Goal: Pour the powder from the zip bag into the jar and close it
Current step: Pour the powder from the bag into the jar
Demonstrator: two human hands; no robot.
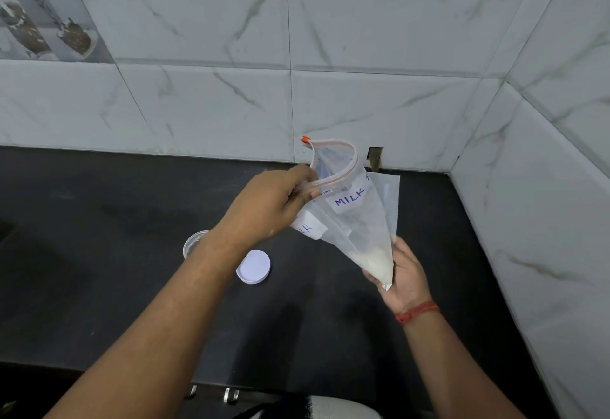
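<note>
Head view: zip bag (351, 217) held up in the air over the black counter (99, 253), both hands on it, hands apart at opposite ends. Left hand (274, 207) pinches the open zip edge near the top-left of the mouth; right hand (404, 275) cups and grips the bottom corner, where the white powder (376, 261) sits. Bag mouth gapes open and faces up toward the wall, orange slider (305, 138) at its far end. Long axis of the bag runs from the upper left (mouth) down to the lower right (powder corner), so the powder is at the low end, away from the opening.

Jar (194, 243) stands on the counter to the lower left, mostly hidden behind the left forearm, only its clear rim showing; it looks uncapped. White lid (253, 266) lies flat on the counter just right of the jar, apart from it. Another flat bag (391, 200) lies behind the held one.

Key relation: jar is left of and below the bag, on the left-hand side, nearer the mouth end. My read: pouring not begun; bag needs to swing left and tip over, mouth down over the jar, right hand lifting the powder end. Spill risk with the wide floppy mouth.
</note>
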